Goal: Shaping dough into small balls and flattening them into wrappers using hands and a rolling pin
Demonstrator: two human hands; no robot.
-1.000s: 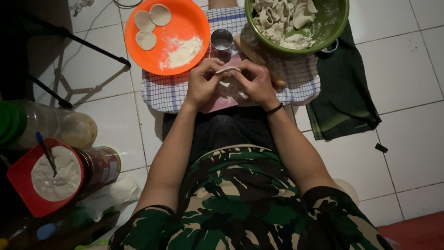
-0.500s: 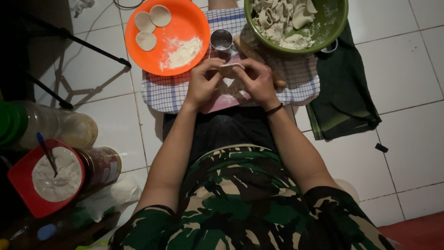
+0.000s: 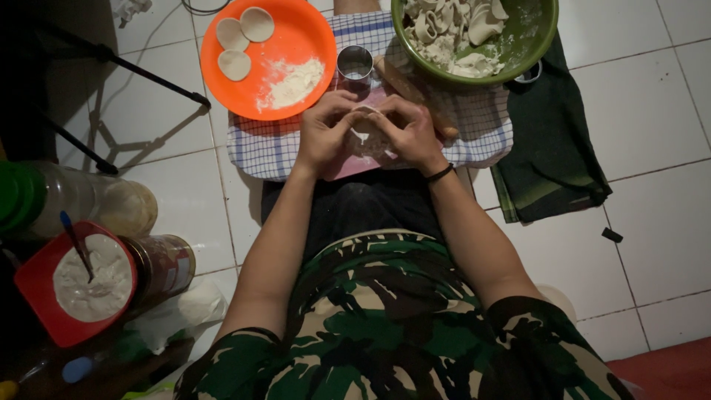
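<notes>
White dough piece (image 3: 364,137) sits right between our left hand (image 3: 326,133) and right hand (image 3: 409,133); both pinch its edges, equally near.

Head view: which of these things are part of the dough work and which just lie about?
In use: left hand and right hand pinching pale dough piece; orange round plate; green dough bowl; metal ring cutter.
Idle: dark green cloth; red flour tub.
</notes>
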